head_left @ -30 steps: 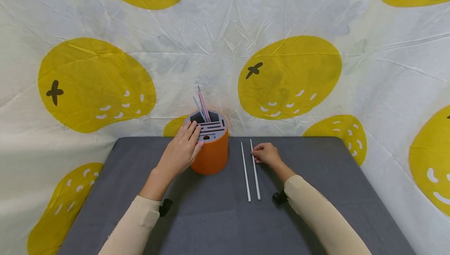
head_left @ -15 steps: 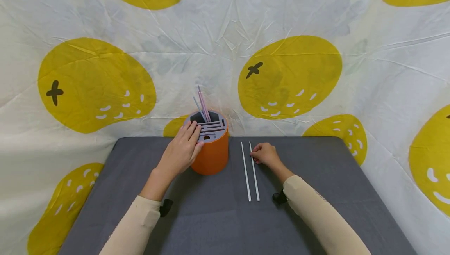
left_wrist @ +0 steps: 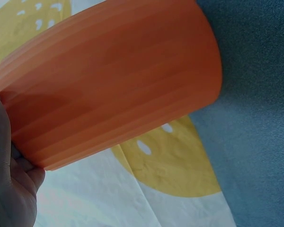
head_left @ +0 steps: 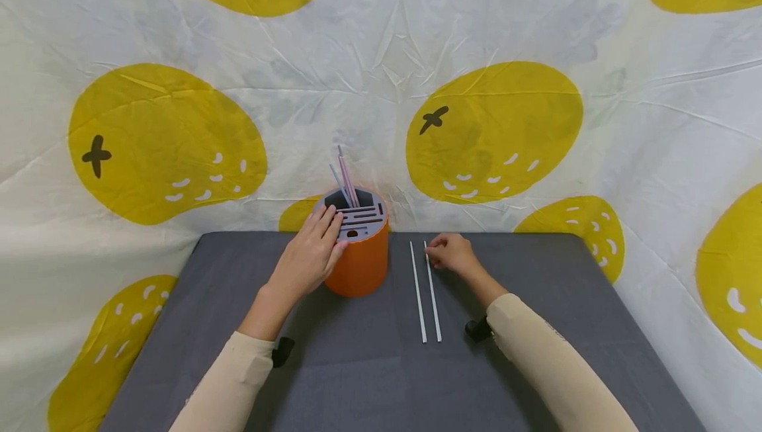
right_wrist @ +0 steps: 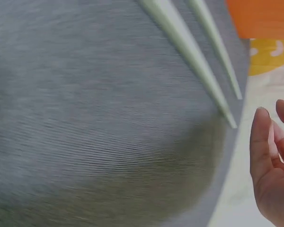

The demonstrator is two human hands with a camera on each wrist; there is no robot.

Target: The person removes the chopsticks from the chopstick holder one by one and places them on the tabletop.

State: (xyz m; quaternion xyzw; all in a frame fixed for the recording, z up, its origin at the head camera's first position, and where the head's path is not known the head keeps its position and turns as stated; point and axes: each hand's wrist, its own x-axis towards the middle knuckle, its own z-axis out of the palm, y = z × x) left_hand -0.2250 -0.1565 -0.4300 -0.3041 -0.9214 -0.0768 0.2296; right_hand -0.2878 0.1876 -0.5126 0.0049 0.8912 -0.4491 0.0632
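An orange round holder (head_left: 362, 263) with a slotted grey top (head_left: 360, 216) stands at the back of the dark grey table (head_left: 357, 366). Thin pink and grey straws (head_left: 344, 177) stick up out of it. My left hand (head_left: 309, 257) rests on it, straight fingers across the top and palm (left_wrist: 9, 189) against the orange wall (left_wrist: 109, 90). Two white straws (head_left: 419, 293) (head_left: 432, 293) lie side by side to the right of the holder. My right hand (head_left: 450, 253) sits at the far end of the right straw (right_wrist: 189, 47). Its loosely curled fingers (right_wrist: 265, 156) stay just clear of the tip.
A white cloth printed with yellow fruit (head_left: 494, 128) hangs close behind the table and falls past both sides. The table's far edge (head_left: 506, 233) runs just beyond my right hand. Bare grey surface (right_wrist: 85, 118) spreads toward me in front of the straws.
My right hand has shifted slightly toward the far end of the right straw, and that straw has rolled a little nearer the left one. My left hand stays on the holder.
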